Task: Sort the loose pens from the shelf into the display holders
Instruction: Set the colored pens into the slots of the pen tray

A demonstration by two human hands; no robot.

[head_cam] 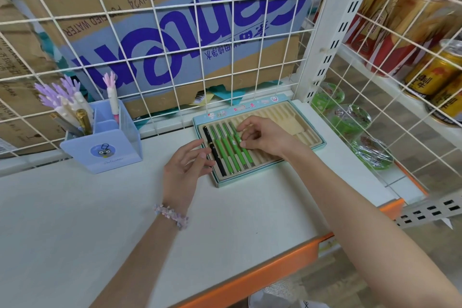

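A shallow pen tray (287, 117) with beige grooves lies at the back of the white shelf (100, 220). In its left grooves lie a black pen (215, 151) and several green pens (227, 151). My right hand (265, 137) hovers over them with curled fingers, and its thumb and fingertips pinch the rightmost green pen (247, 156). My left hand (185, 165) rests beside the tray's left edge, fingers relaxed, fingertips close to the black pen. A blue pen holder (107, 150) at the left holds several pastel novelty pens (62, 97) and a gold pen (83, 120).
A white wire grid (175, 40) backs the shelf, with a cardboard box (160, 20) behind it. Right of the upright post are green wrapped packs (350, 120) and drink cans (430, 75). The shelf's orange front edge (275, 265) runs below my arms.
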